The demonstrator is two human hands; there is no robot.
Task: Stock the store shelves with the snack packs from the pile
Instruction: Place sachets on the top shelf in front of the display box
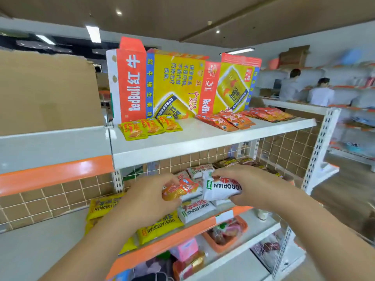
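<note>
Head view, lower centre: we see the left hand (145,201) pinching an orange pack (179,189). The right hand (255,187) grips a white pack (220,189) over the middle shelf (203,224).

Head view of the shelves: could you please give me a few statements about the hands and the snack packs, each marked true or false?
1. The right hand holds a white snack pack. True.
2. The left hand holds nothing. False: it grips an orange pack.
3. Yellow packs lie on the top shelf in front of the Red Bull carton. True.
4. The red packs lie to the left of the yellow packs. False: they lie to the right of them, on the same shelf.
</note>
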